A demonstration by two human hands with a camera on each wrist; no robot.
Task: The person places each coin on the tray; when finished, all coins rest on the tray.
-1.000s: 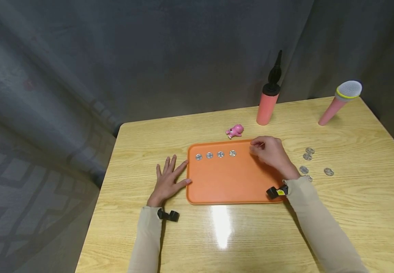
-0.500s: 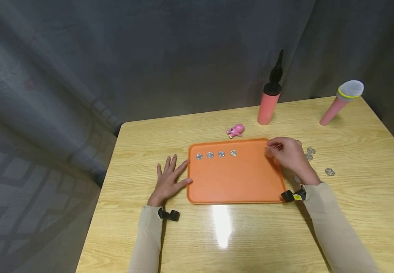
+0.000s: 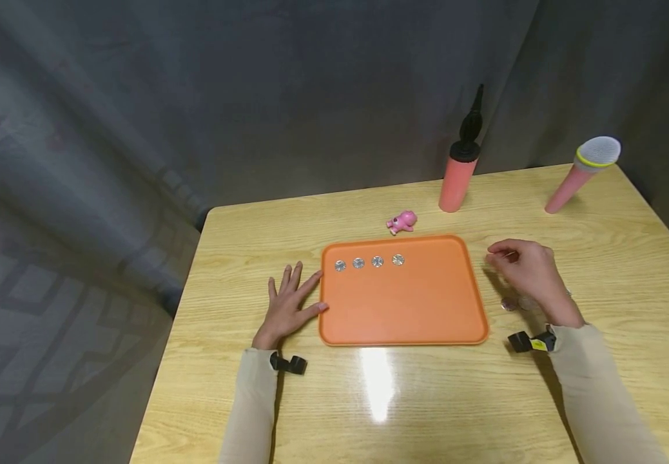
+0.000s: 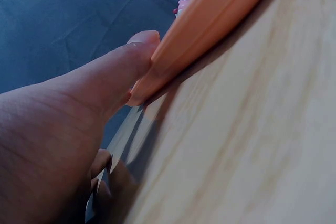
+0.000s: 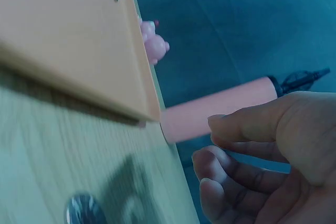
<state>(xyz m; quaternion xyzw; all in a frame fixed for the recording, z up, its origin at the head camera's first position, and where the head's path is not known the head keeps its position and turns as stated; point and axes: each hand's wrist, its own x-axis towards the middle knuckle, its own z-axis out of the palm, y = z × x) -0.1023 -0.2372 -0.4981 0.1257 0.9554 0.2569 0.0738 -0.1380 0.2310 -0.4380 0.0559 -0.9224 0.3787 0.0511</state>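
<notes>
On an orange tray (image 3: 404, 306), several coin-like silver discs (image 3: 378, 261) lie in a row along the far side, left of the middle. My left hand (image 3: 285, 310) rests beside the tray with spread fingers, its index fingertip and thumb at the left rim. In the left wrist view the thumb (image 4: 113, 72) presses against the tray's side (image 4: 205, 30). Right of the tray, my right hand (image 3: 526, 269) hovers over the table with loosely bent fingers and nothing seen between them. Below it lie more silver discs (image 3: 508, 303), partly hidden by the hand and wrist.
A small pink toy figure (image 3: 402, 222) sits behind the tray. Farther back stand a pink hand pump (image 3: 456, 183) with a black top and a pink toy microphone (image 3: 572, 183). A dark curtain (image 3: 323, 96) hangs behind the wooden table (image 3: 427, 399).
My right hand has moved right, from above the tray's far right part to over the loose discs on the table. The left hand and the row of discs have stayed put.
</notes>
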